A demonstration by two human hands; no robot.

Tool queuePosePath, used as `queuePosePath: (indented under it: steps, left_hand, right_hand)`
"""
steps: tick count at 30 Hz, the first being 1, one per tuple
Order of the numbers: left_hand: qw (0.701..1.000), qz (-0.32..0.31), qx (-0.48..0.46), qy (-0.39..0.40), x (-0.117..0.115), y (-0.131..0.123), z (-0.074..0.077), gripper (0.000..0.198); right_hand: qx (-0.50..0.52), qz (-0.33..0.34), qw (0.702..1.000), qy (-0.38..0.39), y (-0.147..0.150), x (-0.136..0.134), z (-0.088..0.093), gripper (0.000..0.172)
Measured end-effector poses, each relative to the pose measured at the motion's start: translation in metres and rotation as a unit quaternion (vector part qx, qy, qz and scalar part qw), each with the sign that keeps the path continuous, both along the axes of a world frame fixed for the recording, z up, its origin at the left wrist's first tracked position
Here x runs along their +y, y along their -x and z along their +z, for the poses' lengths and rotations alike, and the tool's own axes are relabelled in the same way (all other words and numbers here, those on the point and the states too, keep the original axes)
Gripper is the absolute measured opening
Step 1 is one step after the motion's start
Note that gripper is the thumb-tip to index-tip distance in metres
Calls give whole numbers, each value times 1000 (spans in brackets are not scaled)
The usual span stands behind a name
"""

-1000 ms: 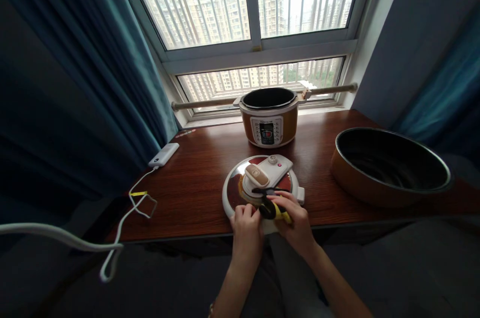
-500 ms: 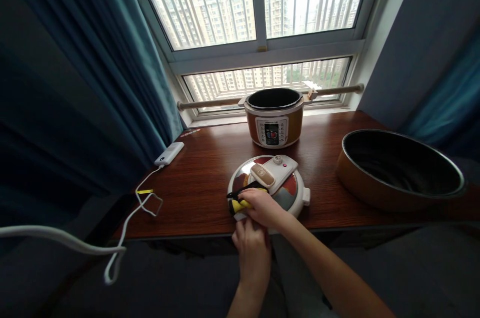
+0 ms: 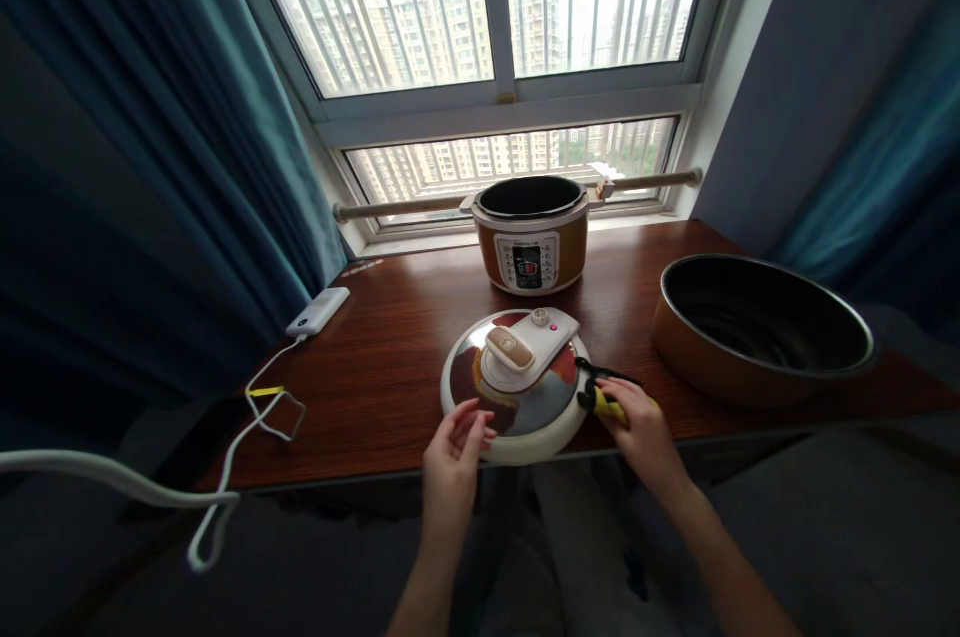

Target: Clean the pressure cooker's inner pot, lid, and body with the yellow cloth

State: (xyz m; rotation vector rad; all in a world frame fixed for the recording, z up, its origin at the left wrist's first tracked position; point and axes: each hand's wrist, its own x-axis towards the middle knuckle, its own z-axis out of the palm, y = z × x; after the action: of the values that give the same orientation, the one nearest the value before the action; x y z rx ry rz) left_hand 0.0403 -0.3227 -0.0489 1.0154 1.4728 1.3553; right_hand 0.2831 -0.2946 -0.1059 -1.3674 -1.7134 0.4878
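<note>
A round cooker lid (image 3: 525, 407) with a white handle lies on the wooden table (image 3: 375, 377) near its front edge. My left hand (image 3: 452, 457) touches the lid's front left rim, fingers curled and partly apart, nothing in them. My right hand (image 3: 637, 427) is closed on a yellow and black tool (image 3: 600, 402) beside the lid's right edge. Behind the lid stands the open cooker base (image 3: 531, 232).
A large dark inner pot (image 3: 761, 327) sits at the right of the table. A white power bank (image 3: 318, 310) with a white cable (image 3: 247, 437) lies at the left. Blue curtains hang on both sides. A wooden rod (image 3: 405, 207) runs along the window sill.
My right hand carried the yellow and black tool from the lid's front left round to its right side. My left hand moved up from below the table edge to the lid's rim.
</note>
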Motion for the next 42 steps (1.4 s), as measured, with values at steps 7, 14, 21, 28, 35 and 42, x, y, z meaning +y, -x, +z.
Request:
queuePosePath:
  steps: [7,14,21,28,35,42]
  left_hand:
    - [894,-159,-391,148,78,-14,15,57]
    - [832,-198,-489,172,96,-8,21,60]
    - [844,-170,-496,109,91,25,54,59]
    - [852,-59,-519,28,93,88,61,61]
    - [852,41,-519,-58,95,135,47,62]
    - [854,90,-505,-88,94,152,33,56]
  right_hand:
    - [50,-55,997,-18,-20,16,-28,32]
    - [42,-68,996,-38,-19,14,-37,32]
    - [43,-55,996,-50,-18,13,-31,29]
    - [34,-50,997,-53,-18,12,-33,28]
    - [21,-46,997,-62,-18,12,-34,28]
    - [9,-50,997,-63,-18,12,-34,29]
